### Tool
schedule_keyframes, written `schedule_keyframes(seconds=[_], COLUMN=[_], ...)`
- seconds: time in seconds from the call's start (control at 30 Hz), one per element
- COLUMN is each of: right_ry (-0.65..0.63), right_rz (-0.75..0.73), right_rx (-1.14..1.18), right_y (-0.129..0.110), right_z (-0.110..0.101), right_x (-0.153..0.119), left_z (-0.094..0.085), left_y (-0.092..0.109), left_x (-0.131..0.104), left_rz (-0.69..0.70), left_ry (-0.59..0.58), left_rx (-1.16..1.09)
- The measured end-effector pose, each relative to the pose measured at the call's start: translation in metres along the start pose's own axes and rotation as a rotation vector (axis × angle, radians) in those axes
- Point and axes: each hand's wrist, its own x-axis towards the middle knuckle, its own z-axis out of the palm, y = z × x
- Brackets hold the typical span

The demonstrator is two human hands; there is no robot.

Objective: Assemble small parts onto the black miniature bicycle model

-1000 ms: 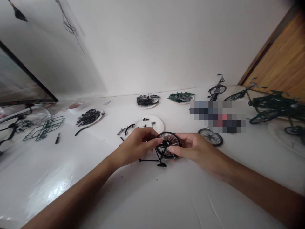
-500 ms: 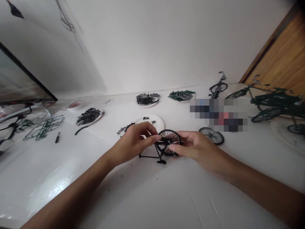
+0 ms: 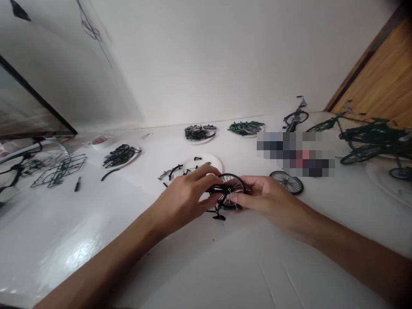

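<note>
A small black model bicycle frame with a spoked wheel is between my hands, its saddle pointing down toward me. My left hand pinches the black part beside the wheel hub, thumb below and fingers above. My right hand grips the wheel and the rear of the frame from the right, its thumb near the hub. A thin silvery stand piece hangs by the hub. The front of the frame is hidden behind my left hand.
Behind my hands lies a white paper plate with small black parts. A loose wheel rests to the right. Farther back are plates of black parts and green parts. Assembled model bicycles stand at right; a screwdriver lies left.
My left hand has moved right, its fingers now farther over the part beside the hub and covering more of the frame. My right hand has barely moved.
</note>
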Motion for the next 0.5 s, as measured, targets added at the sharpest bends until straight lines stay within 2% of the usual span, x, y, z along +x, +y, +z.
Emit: schedule_keyframes(seconds=[0.33,0.5], right_ry=[-0.001,0.006], right_rz=[0.015,0.035], right_rx=[-0.006,0.014], right_y=[-0.003,-0.005], right_z=[0.001,0.002], right_x=[-0.002,-0.001], left_z=[0.004,-0.008], left_y=[0.002,0.002], left_x=[0.000,0.003], left_rz=[-0.075,-0.105], left_ry=[0.029,0.039], left_rx=[-0.079,-0.042])
